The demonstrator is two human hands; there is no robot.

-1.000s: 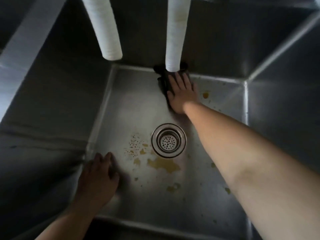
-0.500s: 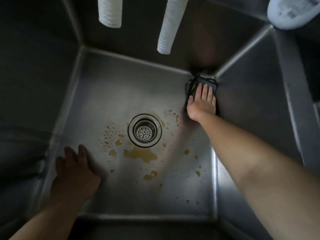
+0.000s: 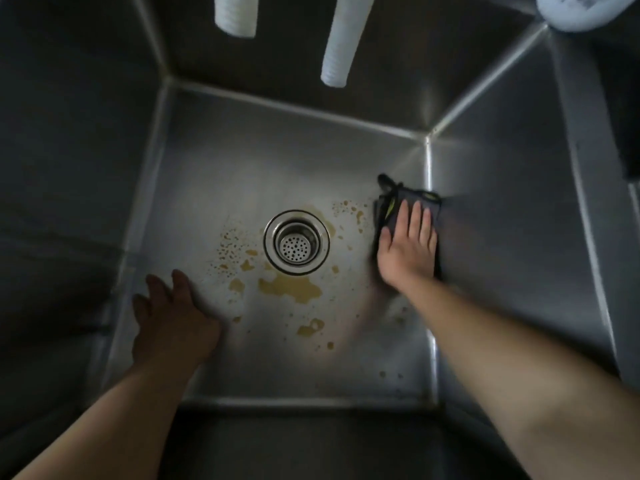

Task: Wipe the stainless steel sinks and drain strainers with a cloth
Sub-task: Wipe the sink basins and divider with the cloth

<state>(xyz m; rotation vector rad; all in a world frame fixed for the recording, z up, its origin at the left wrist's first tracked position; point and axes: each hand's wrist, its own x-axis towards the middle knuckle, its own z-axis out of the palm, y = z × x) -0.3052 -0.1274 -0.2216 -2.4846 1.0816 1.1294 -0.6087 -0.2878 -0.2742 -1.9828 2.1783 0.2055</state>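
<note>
In the head view, your right hand lies flat with straight fingers, pressing the dark cloth on the sink floor at the right of the frame. A moment ago it was up in the far corner; now it has slid down the right edge. Your left hand rests open at the lower left. The yellow spots and the drain strainer in the middle are not wiped yet.
</note>
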